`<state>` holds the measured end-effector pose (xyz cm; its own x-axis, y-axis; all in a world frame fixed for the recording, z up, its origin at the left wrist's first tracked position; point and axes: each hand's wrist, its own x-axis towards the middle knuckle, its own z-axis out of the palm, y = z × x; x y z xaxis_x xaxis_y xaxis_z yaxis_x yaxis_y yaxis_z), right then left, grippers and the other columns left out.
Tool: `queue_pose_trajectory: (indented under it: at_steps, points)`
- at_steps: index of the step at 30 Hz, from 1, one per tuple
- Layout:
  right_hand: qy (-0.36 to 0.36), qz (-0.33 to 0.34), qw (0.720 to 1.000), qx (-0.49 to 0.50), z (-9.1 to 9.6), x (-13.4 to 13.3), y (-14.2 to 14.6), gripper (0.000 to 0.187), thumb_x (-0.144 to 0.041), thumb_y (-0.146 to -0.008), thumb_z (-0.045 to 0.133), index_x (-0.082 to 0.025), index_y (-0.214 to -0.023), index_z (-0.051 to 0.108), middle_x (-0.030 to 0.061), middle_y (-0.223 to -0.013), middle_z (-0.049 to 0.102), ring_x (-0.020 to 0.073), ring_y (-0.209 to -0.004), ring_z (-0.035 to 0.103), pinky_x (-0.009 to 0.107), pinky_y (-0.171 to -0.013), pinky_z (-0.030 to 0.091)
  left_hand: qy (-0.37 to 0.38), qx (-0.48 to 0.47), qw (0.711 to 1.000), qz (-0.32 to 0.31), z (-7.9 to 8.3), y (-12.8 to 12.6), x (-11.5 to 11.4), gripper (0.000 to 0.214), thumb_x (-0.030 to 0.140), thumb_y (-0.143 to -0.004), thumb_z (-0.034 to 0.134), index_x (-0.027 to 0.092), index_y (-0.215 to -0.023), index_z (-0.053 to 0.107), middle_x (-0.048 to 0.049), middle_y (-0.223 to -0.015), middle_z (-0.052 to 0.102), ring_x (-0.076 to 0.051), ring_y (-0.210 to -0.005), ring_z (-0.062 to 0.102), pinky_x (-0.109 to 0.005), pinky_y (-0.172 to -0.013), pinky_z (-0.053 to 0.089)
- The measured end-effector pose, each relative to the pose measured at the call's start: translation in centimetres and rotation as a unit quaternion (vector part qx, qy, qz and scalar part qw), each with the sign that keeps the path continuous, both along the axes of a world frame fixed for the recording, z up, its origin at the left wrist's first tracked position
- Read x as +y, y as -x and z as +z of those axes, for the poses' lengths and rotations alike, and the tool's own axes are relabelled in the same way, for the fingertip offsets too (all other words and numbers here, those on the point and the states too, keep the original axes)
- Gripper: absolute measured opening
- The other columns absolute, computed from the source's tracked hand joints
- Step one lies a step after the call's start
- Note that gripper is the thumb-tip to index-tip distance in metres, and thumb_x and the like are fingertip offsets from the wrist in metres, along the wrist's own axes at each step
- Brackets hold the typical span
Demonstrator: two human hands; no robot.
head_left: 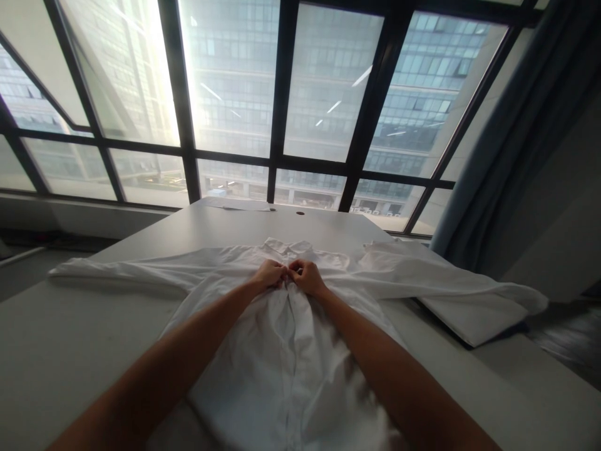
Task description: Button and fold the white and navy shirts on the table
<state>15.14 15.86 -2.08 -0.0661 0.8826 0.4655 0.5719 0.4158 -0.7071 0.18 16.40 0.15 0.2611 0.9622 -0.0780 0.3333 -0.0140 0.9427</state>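
Note:
A white long-sleeved shirt (263, 351) lies spread out front side up, its collar pointing away from me and its sleeves stretched to both sides. My left hand (271, 274) pinches the front placket a little below the collar. Right beside it, my right hand (305, 275) pinches the other edge of the placket, and the fingertips of both hands nearly meet. Any button between the fingers is too small to make out. Below the hands the two front edges run down side by side with a narrow gap near the top.
The shirt rests on a white table (107, 351). Under the right sleeve sits a flat white item with a dark edge (469, 316). A white sheet (239, 205) lies at the far end by the window. A blue-grey curtain (498, 156) hangs at the right.

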Motion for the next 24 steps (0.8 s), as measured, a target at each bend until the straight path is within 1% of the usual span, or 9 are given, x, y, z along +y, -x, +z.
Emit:
queue_pose_trajectory:
  at_steps: [3, 5, 9, 14, 17, 19, 22, 24]
  points:
    - [-0.007, -0.021, 0.999, -0.035, 0.3, -0.5, 0.3, 0.008, -0.022, -0.074, 0.067, -0.015, -0.076, 0.07, 0.0039, -0.071, 0.071, 0.0141, -0.06, 0.062, 0.022, -0.059, 0.045, 0.003, 0.007, 1.0, 0.01, 0.1, -0.1, 0.0, 0.029, 0.02, -0.085, 0.056, 0.014, -0.056, 0.055, 0.0042, -0.042, 0.047, -0.006, -0.033, 0.039, -0.019, -0.038, 0.024]
    - [-0.027, -0.035, 0.997, -0.067, 0.5, -1.1, 0.6, 0.007, -0.02, -0.076, 0.066, -0.015, -0.079, 0.071, 0.005, -0.073, 0.072, 0.0154, -0.063, 0.064, 0.023, -0.062, 0.046, 0.018, 0.016, 0.999, 0.031, 0.2, -0.3, 0.0, 0.029, 0.023, -0.084, 0.058, 0.014, -0.057, 0.056, 0.0043, -0.043, 0.047, -0.006, -0.033, 0.038, -0.02, -0.039, 0.023]
    - [-0.065, -0.034, 0.988, -0.134, 1.0, -2.4, 1.1, 0.015, -0.016, -0.082, 0.06, -0.018, -0.084, 0.074, 0.0069, -0.085, 0.075, 0.0178, -0.076, 0.067, 0.024, -0.072, 0.046, 0.045, 0.027, 0.996, 0.069, 0.3, -0.5, 0.3, 0.032, 0.024, -0.085, 0.058, 0.016, -0.054, 0.052, 0.0048, -0.04, 0.041, -0.006, -0.034, 0.034, -0.021, -0.04, 0.021]
    - [-0.063, -0.023, 0.983, -0.17, 1.2, -2.9, 1.3, 0.023, -0.014, -0.087, 0.053, -0.019, -0.094, 0.075, 0.0068, -0.095, 0.075, 0.0172, -0.086, 0.067, 0.023, -0.081, 0.045, 0.067, 0.024, 0.996, 0.057, 0.4, -0.3, 0.6, 0.034, 0.022, -0.085, 0.056, 0.016, -0.052, 0.049, 0.0046, -0.038, 0.038, -0.006, -0.035, 0.031, -0.021, -0.039, 0.021]
    - [-0.067, -0.019, 0.982, -0.173, 1.2, -2.9, 1.3, 0.024, -0.014, -0.088, 0.053, -0.018, -0.098, 0.074, 0.0075, -0.101, 0.074, 0.0175, -0.091, 0.066, 0.023, -0.086, 0.045, 0.081, 0.02, 0.995, 0.047, 0.6, -0.1, 0.5, 0.033, 0.023, -0.085, 0.056, 0.016, -0.053, 0.049, 0.0046, -0.039, 0.039, -0.005, -0.034, 0.03, -0.021, -0.038, 0.02]
    - [-0.069, -0.015, 0.984, -0.165, 1.2, -2.9, 1.3, 0.025, -0.013, -0.088, 0.052, -0.018, -0.099, 0.074, 0.0079, -0.101, 0.074, 0.0176, -0.092, 0.066, 0.024, -0.088, 0.045, 0.089, 0.01, 0.995, 0.04, 0.7, 0.0, 0.5, 0.032, 0.025, -0.086, 0.054, 0.016, -0.055, 0.05, 0.0041, -0.041, 0.042, -0.005, -0.035, 0.032, -0.021, -0.039, 0.021]
    - [-0.07, -0.007, 0.988, -0.14, 1.2, -2.9, 1.4, 0.023, -0.013, -0.086, 0.054, -0.016, -0.095, 0.075, 0.0082, -0.097, 0.074, 0.0179, -0.088, 0.066, 0.024, -0.085, 0.046, 0.087, 0.002, 0.996, 0.033, 0.7, 0.0, 0.4, 0.035, 0.034, -0.089, 0.05, 0.016, -0.06, 0.052, 0.0037, -0.045, 0.046, -0.006, -0.035, 0.035, -0.021, -0.039, 0.022]
    - [-0.068, -0.002, 0.992, -0.111, 1.2, -2.9, 1.4, 0.022, -0.013, -0.084, 0.055, -0.016, -0.093, 0.075, 0.0076, -0.093, 0.075, 0.0178, -0.083, 0.067, 0.024, -0.082, 0.047, 0.071, 0.019, 0.997, 0.033, 0.6, -0.1, 0.3, 0.039, 0.039, -0.091, 0.048, 0.015, -0.06, 0.053, 0.0039, -0.044, 0.045, -0.006, -0.035, 0.034, -0.021, -0.038, 0.022]
